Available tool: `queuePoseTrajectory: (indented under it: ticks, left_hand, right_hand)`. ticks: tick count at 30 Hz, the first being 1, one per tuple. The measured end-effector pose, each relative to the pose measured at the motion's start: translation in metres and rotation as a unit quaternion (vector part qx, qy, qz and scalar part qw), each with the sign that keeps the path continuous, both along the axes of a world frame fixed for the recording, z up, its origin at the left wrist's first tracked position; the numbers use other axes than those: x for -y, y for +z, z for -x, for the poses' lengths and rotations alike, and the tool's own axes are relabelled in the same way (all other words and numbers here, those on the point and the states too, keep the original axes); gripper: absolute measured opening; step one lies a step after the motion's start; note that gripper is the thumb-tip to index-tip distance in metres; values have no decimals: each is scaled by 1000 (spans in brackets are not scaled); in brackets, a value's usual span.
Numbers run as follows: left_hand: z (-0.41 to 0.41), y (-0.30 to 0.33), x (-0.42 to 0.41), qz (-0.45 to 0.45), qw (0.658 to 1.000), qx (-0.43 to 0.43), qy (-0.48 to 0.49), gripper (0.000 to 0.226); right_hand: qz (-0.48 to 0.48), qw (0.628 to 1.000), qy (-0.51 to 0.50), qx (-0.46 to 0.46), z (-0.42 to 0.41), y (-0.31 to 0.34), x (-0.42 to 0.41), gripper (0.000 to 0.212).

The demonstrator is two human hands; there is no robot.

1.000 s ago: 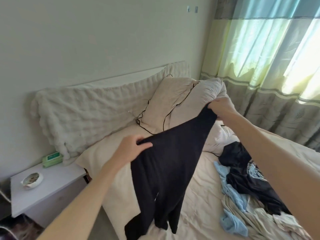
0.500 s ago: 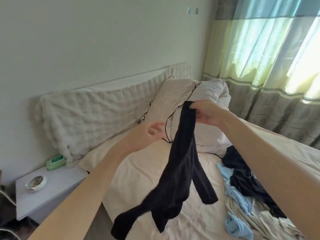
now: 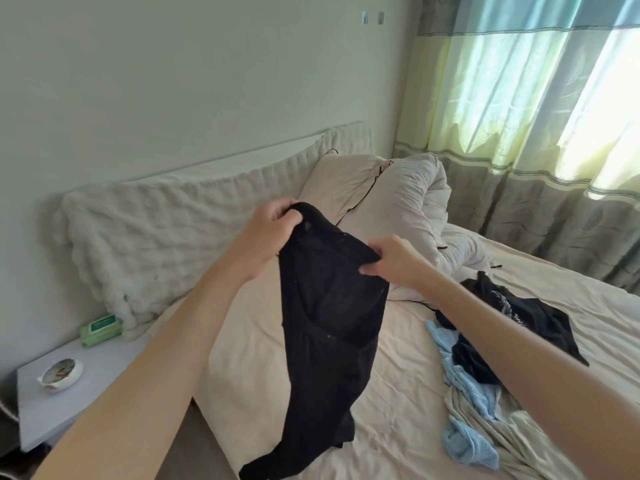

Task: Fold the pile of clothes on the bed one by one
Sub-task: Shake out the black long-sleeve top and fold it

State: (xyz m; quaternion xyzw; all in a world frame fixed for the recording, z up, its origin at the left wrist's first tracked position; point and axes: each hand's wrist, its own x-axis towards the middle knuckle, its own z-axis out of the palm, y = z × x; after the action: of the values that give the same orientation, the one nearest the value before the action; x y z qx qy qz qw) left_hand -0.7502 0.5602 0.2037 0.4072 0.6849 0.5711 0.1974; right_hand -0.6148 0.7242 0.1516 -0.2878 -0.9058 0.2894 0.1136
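Note:
A black garment (image 3: 329,323) hangs in the air above the bed (image 3: 398,358), its lower end trailing near the bed's front edge. My left hand (image 3: 270,233) grips its upper left corner. My right hand (image 3: 391,258) pinches its top edge on the right, a short way from the left hand. On the bed to the right lies the pile of clothes (image 3: 491,368): a black printed shirt, a light blue knit piece and pale cream fabric, partly hidden behind my right forearm.
Pillows (image 3: 349,188) and a bunched duvet (image 3: 422,209) lie at the head of the bed against a quilted cover. A white nightstand (image 3: 93,382) at left holds a green wipes pack (image 3: 100,329) and a small dish (image 3: 60,374). Curtains (image 3: 536,133) hang at right.
The garment was held spread, then dangled from my right hand alone. My left hand has now taken hold of its top again, and both hands have drawn closer together.

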Motion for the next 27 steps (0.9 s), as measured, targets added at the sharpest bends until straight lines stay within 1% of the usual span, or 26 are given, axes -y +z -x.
queuePoseTrajectory:
  ticks: [1, 3, 4, 6, 7, 9, 10, 11, 13, 15, 16, 18, 21, 23, 24, 25, 27]
  left_hand:
    - [1, 0, 4, 12, 1000, -25, -5, 28]
    - [5, -3, 12, 73, 992, -94, -31, 24]
    - [6, -5, 15, 119, 983, -129, -52, 19]
    - [6, -12, 18, 200, 954, -210, -76, 10]
    - [6, -16, 16, 214, 943, -248, -64, 11]
    - [4, -19, 10, 184, 934, -304, 21, 11]
    - [2, -17, 7, 153, 929, -327, 82, 8]
    - [2, -14, 6, 122, 916, -354, 143, 7]
    - [5, -5, 7, 84, 879, -404, 239, 11]
    - [14, -1, 14, 78, 849, -427, 303, 18]
    - [19, -1, 19, 86, 841, -427, 321, 19]
    - [27, -8, 29, 106, 843, -410, 331, 17]
    - [30, -32, 39, 121, 874, -352, 312, 15]
    - [31, -51, 43, 114, 908, -274, 297, 15]
    - [31, -59, 46, 118, 922, -228, 289, 14]
    - [31, -68, 49, 127, 934, -186, 276, 14]
    - [30, -82, 58, 160, 954, -122, 224, 17]
  right_hand:
    - [-4, 999, -39, -13, -4, -14, -7, 34]
    - [-15, 993, -110, -28, -12, -33, -19, 22]
    - [-19, 990, -134, -35, -15, -39, -23, 14]
    - [-45, 983, -164, -68, -17, -42, -25, 1]
    - [-64, 979, -169, -92, -17, -40, -24, 6]
    - [-98, 970, -170, -147, -15, -34, -21, 12]
    - [-117, 964, -169, -170, -14, -31, -19, 12]
    - [-134, 960, -169, -178, -14, -31, -18, 11]
    - [-138, 963, -166, -160, -17, -43, -20, 8]
    - [-88, 974, -161, -137, -25, -59, -26, 3]
    - [-60, 977, -161, -127, -31, -65, -30, 1]
    - [-36, 981, -158, -111, -40, -69, -39, 7]
    - [0, 989, -140, -56, -49, -66, -50, 15]
    - [62, 990, -125, 4, -54, -67, -54, 15]
    - [117, 986, -121, 16, -58, -69, -55, 14]
    - [196, 973, -125, 1, -61, -70, -55, 14]
    - [369, 914, -147, -81, -66, -72, -53, 17]
